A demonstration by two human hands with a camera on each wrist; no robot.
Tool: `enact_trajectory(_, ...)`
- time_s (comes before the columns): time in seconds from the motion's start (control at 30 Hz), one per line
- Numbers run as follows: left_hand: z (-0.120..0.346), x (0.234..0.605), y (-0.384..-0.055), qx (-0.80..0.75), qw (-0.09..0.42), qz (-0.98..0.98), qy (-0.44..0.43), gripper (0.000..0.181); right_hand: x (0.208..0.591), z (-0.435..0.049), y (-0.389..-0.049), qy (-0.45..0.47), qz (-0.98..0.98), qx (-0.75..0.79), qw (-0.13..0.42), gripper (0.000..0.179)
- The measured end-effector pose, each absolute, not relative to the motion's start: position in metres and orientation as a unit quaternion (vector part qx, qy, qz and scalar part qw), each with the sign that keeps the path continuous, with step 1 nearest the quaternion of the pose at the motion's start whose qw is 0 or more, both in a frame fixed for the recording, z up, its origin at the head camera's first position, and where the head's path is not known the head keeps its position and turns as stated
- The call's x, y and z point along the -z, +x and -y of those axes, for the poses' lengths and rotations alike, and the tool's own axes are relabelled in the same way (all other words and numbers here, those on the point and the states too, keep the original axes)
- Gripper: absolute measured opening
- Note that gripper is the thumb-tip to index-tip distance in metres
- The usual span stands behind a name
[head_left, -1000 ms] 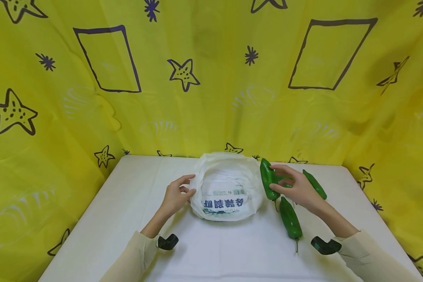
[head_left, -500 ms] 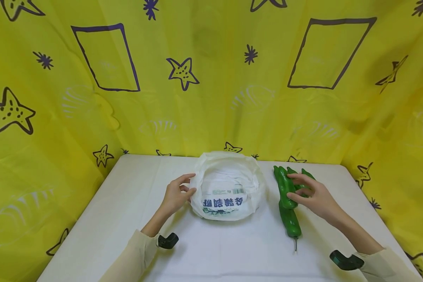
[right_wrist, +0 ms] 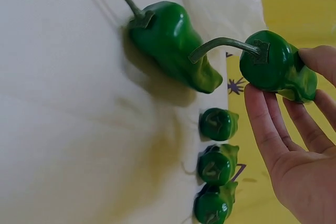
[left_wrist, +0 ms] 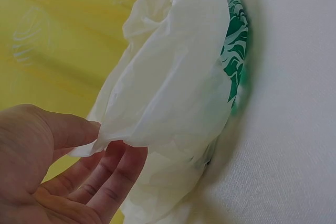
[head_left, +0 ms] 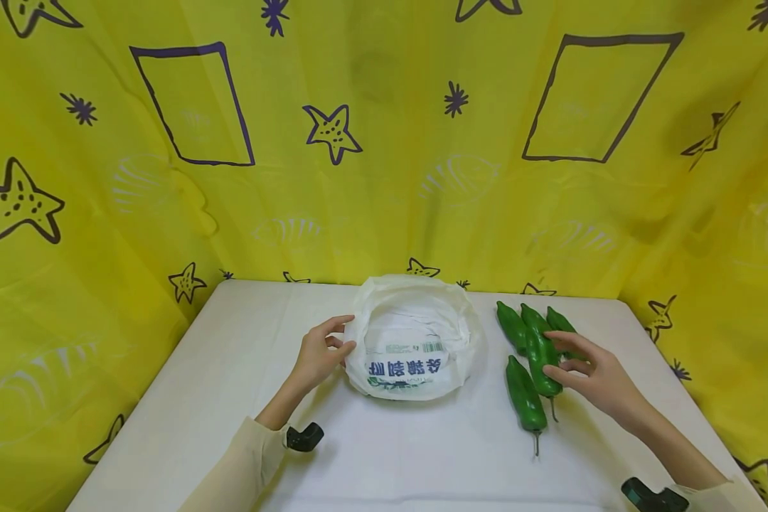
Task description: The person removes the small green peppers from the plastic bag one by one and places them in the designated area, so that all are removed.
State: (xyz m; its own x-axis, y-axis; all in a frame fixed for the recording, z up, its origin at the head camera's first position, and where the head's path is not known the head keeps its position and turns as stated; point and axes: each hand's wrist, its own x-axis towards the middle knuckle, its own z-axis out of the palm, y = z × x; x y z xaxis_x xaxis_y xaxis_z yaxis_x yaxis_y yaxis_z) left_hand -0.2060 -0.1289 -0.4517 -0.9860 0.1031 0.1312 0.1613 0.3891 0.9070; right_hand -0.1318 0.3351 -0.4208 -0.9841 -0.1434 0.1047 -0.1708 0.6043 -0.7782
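Observation:
My left hand [head_left: 320,353] pinches the left rim of a white plastic bag [head_left: 352,373], thumb on one side and fingers on the other. The bag stands with its mouth spread wide, and dark blue lettering shows inside. In the left wrist view a green leaf print marks the bag's outside [left_wrist: 168,93]. My right hand [head_left: 592,370] holds a long green pepper [head_left: 540,359] between thumb and fingers, its stem towards me. In the right wrist view the held pepper [right_wrist: 265,59] is raised off the cloth. Another green pepper [head_left: 525,398] lies just left of it.
Behind the held pepper lie more peppers, one at the left [head_left: 510,327] and one at the right [head_left: 558,321]; the right wrist view shows three in a row. White cloth [head_left: 384,448] covers the table. A yellow patterned curtain [head_left: 384,206] encloses the back and sides.
My right hand has carried the pepper rightward, from beside the bag's right rim to over the other peppers. My left hand and the bag have stayed put.

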Motion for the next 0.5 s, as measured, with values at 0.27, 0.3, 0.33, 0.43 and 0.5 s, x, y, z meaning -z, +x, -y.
enact_trajectory(0.27,0.128,0.452,-0.207,0.542,0.021,0.838,-0.063,0.050,0.429,-0.346,-0.123,0.065,0.888,-0.454,0.001,0.062)
enact_trajectory(0.3,0.128,0.451,-0.207,0.543,0.021,0.837,-0.063,0.050,0.431,-0.347,-0.122,0.062,0.887,-0.457,-0.001,0.062)
enact_trajectory(0.33,0.128,0.451,-0.207,0.543,0.021,0.837,-0.063,0.050,0.432,-0.348,-0.121,0.060,0.887,-0.457,-0.002,0.062)
enact_trajectory(0.43,0.128,0.451,-0.207,0.541,0.020,0.838,-0.065,0.050,0.436,-0.351,-0.119,0.056,0.884,-0.464,-0.006,0.062)
enact_trajectory(0.5,0.128,0.450,-0.207,0.540,0.022,0.839,-0.065,0.050,0.439,-0.353,-0.118,0.056,0.878,-0.476,-0.010,0.062)
